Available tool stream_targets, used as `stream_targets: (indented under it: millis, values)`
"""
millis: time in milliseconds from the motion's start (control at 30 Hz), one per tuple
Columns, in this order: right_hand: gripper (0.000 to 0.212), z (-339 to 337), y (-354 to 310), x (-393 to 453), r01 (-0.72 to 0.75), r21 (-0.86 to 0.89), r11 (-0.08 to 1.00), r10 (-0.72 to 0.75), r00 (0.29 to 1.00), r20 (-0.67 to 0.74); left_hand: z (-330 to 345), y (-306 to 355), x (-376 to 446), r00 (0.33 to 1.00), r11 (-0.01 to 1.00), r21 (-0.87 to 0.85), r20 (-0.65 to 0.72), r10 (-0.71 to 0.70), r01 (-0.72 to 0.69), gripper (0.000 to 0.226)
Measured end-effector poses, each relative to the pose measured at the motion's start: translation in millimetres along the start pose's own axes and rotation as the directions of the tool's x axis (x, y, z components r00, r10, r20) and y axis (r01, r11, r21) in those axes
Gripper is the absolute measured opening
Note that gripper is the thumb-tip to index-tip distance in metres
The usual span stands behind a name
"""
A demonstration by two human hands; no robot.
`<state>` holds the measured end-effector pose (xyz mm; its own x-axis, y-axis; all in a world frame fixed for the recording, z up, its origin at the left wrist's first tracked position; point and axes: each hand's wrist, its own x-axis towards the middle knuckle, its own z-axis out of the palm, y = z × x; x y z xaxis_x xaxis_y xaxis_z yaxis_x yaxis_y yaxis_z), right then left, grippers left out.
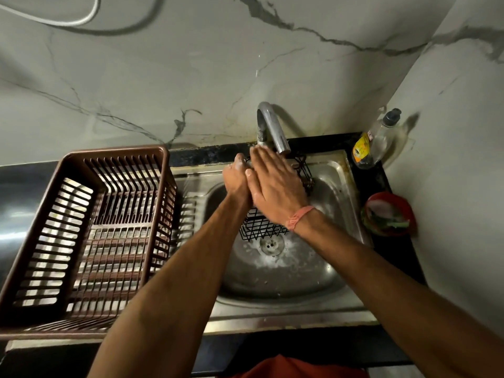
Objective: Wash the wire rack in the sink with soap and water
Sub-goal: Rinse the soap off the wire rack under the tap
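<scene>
Fingers of the right hand lie flat on the wire rack; left hand grips its top edge under the tap, over the sink. Best rub every wire and turn the rack steadily.

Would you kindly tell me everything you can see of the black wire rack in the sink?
The wire rack is a black grid of thin wire, seemingly coated metal, shaped like a small basket. It stands tilted over the steel sink, its lower end above the foamy drain, its upper end near the faucet spout. The left hand holds its upper left edge; the right hand lies flat across its middle, hiding most of it.
</scene>
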<state>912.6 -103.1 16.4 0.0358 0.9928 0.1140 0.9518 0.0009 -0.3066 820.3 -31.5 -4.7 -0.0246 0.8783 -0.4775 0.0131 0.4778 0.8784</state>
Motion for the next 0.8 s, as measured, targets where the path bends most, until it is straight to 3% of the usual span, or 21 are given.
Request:
stream_targets:
  millis: [133, 333, 433, 567, 633, 667, 733, 800]
  values:
    - [0.062, 3, 19, -10, 0.127, -0.004, 0.992, -0.127, 0.991, 0.052, -2, -4, 0, 0.998, 1.0, -0.016, -0.062, -0.005, 0.004, 0.035]
    - [0.066, 1, 58, -5, -0.156, 0.062, 0.986, 0.148, 0.983, 0.111, 1, -6, 1, 0.988, 0.991, -0.078, -0.108, -0.112, 0.104, 0.036]
    - [0.068, -3, 36, -4, -0.164, 0.07, 0.984, 0.159, 0.984, 0.083, 6, 2, -5, 0.988, 0.998, -0.015, -0.14, -0.062, 0.06, 0.028]
    - [0.067, -2, 1, 1, 0.011, 0.091, 0.996, -0.014, 0.999, 0.034, 15, -5, 1, 0.998, 0.979, 0.195, 0.047, 0.048, -0.056, 0.029]
    - [0.068, -7, 9, 8, 0.052, 0.121, 0.991, -0.06, 0.996, 0.059, 13, -7, -3, 0.989, 0.988, 0.141, 0.143, 0.044, -0.065, 0.036]
    - [0.065, -12, 17, 10, 0.058, 0.138, 0.989, -0.065, 0.997, 0.05, 10, -10, -1, 0.993, 0.998, 0.061, 0.119, 0.025, -0.032, 0.042]
    - [0.052, -21, 37, 14, -0.003, 0.226, 0.974, 0.004, 1.0, -0.002, 5, -6, 0, 0.999, 0.996, 0.087, 0.042, 0.025, -0.029, 0.046]
    - [0.05, -25, 57, 21, -0.174, 0.406, 0.897, 0.166, 0.985, 0.056, 6, 1, -4, 0.999, 0.991, 0.132, 0.043, 0.028, -0.033, 0.039]
